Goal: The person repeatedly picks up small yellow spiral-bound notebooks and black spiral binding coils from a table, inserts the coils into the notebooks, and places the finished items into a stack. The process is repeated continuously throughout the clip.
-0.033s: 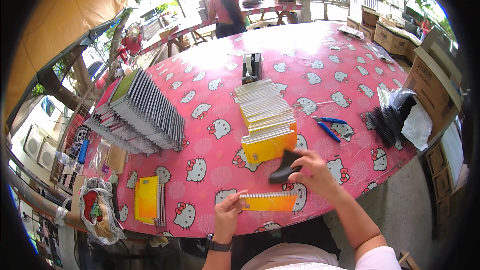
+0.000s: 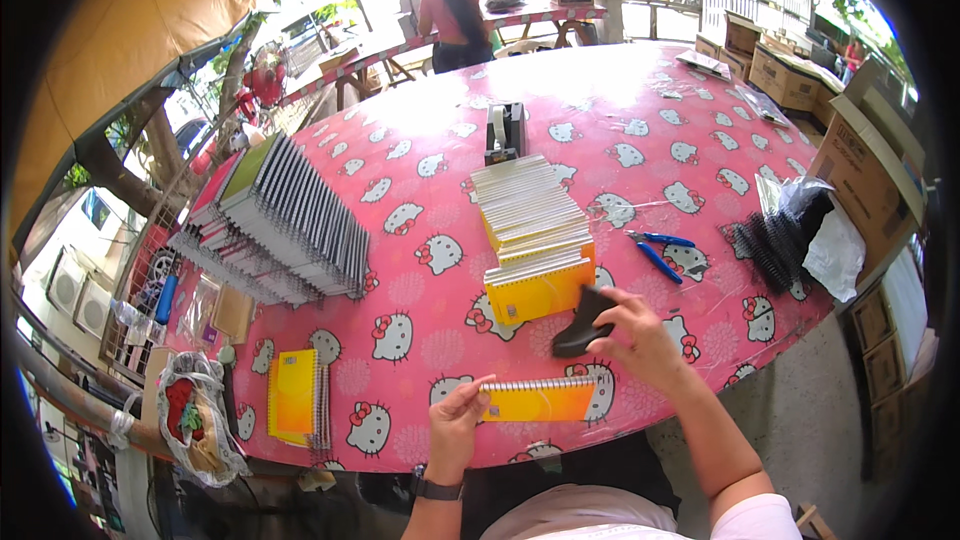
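Observation:
My left hand [image 2: 458, 420] pinches the left end of a yellow-orange spiral notebook [image 2: 540, 402], its wire binding along the top edge. In my right hand [image 2: 640, 338] is a black curved block [image 2: 582, 325], gripped between thumb and fingers above and to the right of that notebook. Its exact kind does not show. Just beyond it stands a long row of yellow notebooks [image 2: 535, 290], packed together with their page edges up. A small pile of yellow spiral notebooks [image 2: 294, 398] lies to the left of my left hand.
Tall stacks of spiral notebooks [image 2: 290, 225] stand at the left. Blue-handled pliers [image 2: 660, 260] and black binding coils [image 2: 775, 252] lie at the right. A tape dispenser [image 2: 505, 130] is behind the row. A plastic bag [image 2: 195, 420] hangs at the left edge. Another person [image 2: 460, 20] works farther off.
My right hand has shifted slightly right and up with the black block, which now sits a little farther from the notebook. My left hand keeps its place on the notebook.

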{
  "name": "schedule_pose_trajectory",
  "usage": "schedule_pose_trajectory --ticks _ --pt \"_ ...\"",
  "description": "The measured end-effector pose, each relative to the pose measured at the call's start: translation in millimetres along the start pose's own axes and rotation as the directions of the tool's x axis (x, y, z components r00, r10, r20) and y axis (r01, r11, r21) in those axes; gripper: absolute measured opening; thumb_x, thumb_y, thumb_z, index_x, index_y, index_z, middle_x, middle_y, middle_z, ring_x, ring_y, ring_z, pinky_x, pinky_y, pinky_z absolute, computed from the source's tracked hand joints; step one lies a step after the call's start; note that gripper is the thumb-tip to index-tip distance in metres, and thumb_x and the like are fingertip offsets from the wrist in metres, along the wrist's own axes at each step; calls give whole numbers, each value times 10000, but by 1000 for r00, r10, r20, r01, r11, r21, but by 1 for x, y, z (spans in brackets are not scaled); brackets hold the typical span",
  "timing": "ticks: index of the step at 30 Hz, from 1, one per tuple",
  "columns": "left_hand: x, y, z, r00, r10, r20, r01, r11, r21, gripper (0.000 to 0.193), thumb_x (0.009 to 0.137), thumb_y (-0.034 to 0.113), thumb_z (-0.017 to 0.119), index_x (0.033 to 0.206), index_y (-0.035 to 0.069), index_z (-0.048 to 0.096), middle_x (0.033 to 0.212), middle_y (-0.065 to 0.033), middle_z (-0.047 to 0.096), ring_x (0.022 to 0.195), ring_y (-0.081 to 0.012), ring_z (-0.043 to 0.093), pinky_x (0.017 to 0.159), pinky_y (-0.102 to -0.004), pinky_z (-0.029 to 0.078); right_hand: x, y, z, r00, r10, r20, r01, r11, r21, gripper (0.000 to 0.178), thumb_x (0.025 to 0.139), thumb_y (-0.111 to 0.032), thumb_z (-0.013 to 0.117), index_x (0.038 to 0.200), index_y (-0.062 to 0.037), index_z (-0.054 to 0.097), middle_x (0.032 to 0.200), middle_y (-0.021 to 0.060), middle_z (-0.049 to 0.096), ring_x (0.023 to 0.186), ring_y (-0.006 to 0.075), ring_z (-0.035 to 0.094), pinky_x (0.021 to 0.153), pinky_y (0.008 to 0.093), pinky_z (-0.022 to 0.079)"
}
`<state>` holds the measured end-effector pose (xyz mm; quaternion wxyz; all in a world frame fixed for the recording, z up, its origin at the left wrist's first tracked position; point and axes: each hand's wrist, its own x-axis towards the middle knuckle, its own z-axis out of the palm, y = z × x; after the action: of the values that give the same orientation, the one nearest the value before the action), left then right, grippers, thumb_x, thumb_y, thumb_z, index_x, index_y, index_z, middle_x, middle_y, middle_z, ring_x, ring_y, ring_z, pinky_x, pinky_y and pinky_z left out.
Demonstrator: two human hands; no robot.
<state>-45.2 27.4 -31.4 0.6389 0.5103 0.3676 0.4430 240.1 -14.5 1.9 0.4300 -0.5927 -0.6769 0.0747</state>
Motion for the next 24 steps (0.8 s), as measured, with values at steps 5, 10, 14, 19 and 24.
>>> schedule_pose_trajectory --ticks 5,10,14,19,24 --pt "12 36 34 991 105 81 -118 978 170 223 890 10 632 1108 -26 665 953 -16 637 816 -63 562 695 -185 443 -2 -33 -25 1000 -3 -31 4 999 37 338 773 -200 756 1033 -31 619 1163 169 619 1084 340 565 924 418 446" --pt "20 47 66 964 191 187 -206 976 65 171 865 23 677 1024 -41 667 926 -50 659 806 -78 597 708 -207 487 5 -87 -3 1000 9 16 -14 930 367 253 816 -180 724 990 -36 611 963 122 622 898 258 601 784 365 492" --pt "16 42 66 962 208 179 -232 964 130 140 854 19 689 980 -35 664 909 -53 662 817 -88 614 700 -206 510 2 -83 4 997 80 8 -76 898 433 225 841 -191 715 944 -25 605 876 92 594 783 187 599 658 290 496" --pt "12 42 68 959 224 175 -232 972 28 125 844 12 695 954 -33 660 910 -58 659 818 -95 618 713 -215 518 0 -80 5 996 82 30 -86 896 436 238 812 -170 753 946 -22 624 861 52 591 731 121 567 649 244 459" --pt "13 40 58 932 298 208 -303 953 -6 122 826 -32 687 943 -25 652 932 -79 646 849 -119 621 740 -231 516 7 -84 8 999 -32 23 20 916 401 274 790 -203 770 885 -21 589 768 75 537 724 189 534 612 290 442"
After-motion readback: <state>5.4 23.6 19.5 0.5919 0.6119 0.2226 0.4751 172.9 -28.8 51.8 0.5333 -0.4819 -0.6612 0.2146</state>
